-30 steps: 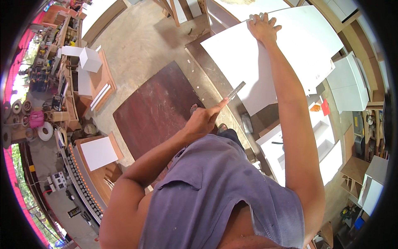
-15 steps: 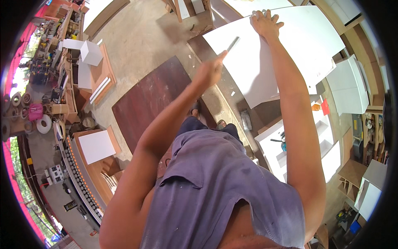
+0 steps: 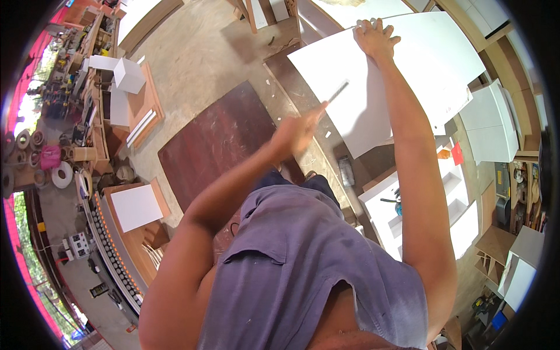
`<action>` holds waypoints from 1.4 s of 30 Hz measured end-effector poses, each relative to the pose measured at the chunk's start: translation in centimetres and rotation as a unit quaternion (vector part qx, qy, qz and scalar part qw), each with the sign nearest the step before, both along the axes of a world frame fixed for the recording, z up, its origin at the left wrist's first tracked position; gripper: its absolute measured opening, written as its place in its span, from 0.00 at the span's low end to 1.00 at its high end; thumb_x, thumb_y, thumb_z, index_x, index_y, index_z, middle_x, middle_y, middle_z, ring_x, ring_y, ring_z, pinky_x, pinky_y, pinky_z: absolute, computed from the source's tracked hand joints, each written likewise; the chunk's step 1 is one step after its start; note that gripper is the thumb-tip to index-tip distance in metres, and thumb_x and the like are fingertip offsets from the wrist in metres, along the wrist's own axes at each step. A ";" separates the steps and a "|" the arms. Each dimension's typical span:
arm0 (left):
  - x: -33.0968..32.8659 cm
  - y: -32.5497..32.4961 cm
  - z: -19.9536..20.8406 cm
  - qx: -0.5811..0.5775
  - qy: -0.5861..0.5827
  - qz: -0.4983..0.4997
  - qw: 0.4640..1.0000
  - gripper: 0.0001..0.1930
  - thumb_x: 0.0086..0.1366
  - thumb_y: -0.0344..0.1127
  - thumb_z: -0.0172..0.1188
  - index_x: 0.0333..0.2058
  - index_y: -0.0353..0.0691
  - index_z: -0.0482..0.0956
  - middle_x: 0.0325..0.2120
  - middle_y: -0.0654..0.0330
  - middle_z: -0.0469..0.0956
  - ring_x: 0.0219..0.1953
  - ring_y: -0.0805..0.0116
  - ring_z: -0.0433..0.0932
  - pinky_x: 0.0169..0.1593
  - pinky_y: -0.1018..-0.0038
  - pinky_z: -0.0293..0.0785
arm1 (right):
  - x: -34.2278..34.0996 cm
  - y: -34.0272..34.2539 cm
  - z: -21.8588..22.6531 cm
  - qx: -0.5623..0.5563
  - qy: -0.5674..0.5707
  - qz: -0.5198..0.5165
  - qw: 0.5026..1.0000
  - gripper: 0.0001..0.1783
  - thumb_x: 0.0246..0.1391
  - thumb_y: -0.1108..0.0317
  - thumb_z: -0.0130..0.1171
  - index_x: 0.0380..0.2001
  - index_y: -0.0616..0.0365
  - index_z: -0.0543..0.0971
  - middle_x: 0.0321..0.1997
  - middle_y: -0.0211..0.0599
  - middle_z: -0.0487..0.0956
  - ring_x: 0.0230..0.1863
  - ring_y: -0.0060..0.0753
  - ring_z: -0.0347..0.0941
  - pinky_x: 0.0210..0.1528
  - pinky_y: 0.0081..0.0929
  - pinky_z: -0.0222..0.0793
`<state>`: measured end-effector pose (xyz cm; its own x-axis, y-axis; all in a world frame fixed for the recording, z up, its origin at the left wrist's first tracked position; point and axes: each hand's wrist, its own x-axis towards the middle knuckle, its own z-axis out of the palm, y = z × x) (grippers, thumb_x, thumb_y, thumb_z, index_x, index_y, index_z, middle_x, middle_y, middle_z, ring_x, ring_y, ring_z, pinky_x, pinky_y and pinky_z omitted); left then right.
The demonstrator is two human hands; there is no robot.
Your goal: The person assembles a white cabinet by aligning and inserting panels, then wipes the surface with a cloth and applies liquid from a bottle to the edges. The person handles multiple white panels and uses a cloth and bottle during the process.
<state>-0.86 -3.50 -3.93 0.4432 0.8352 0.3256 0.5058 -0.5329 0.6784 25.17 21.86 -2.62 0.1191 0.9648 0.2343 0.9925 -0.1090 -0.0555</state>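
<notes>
My left hand (image 3: 296, 133), slightly blurred, is closed around the end of a file (image 3: 339, 90), a narrow grey strip slanting up and to the right. The file lies across the near left edge of a large white panel (image 3: 429, 64); whether it touches that edge I cannot tell. At the panel's far side my right hand (image 3: 374, 38) rests flat with its fingers spread, gripping nothing. Beneath the panel a brown worktable (image 3: 303, 87) shows along the left. A small clear-grey block-like object (image 3: 346, 171) lies on it.
A dark red board (image 3: 224, 137) lies on the floor to the left. Close to my right forearm stands a white compartmented frame (image 3: 379, 201) with a teal tool (image 3: 398, 208) inside. White cabinet boxes (image 3: 493, 122) are at the right. A crowded workbench (image 3: 96, 87) runs along the far left.
My left hand has drawn the file down and back toward my body along the panel's edge. My right hand stays spread on the panel, which has barely shifted.
</notes>
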 end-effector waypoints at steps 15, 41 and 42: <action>1.5 -6.9 1.8 -0.148 0.090 -0.066 0.983 0.37 0.63 0.22 0.51 0.70 0.59 0.60 0.24 0.41 0.75 0.22 0.57 0.76 0.31 0.65 0.74 | 1.1 0.6 -1.4 0.043 -0.008 0.005 0.999 0.30 0.62 0.45 0.38 0.64 0.36 0.71 0.72 0.40 0.60 0.71 0.69 0.47 0.66 0.78 0.38; -5.1 14.7 6.4 -0.257 0.121 0.035 0.958 0.26 0.70 0.32 0.46 0.66 0.59 0.68 0.49 0.43 0.76 0.47 0.41 0.79 0.52 0.66 0.76 | -3.5 2.6 -0.4 0.028 -0.025 -0.026 0.999 0.24 0.62 0.51 0.43 0.57 0.45 0.75 0.61 0.36 0.72 0.67 0.59 0.57 0.64 0.79 0.44; -5.7 14.3 5.8 -0.235 0.113 0.024 0.965 0.26 0.70 0.31 0.47 0.65 0.59 0.68 0.47 0.43 0.78 0.44 0.43 0.80 0.50 0.65 0.77 | -3.3 2.7 -0.1 0.011 -0.017 -0.024 0.999 0.24 0.62 0.52 0.43 0.57 0.45 0.75 0.61 0.36 0.72 0.67 0.59 0.57 0.63 0.79 0.45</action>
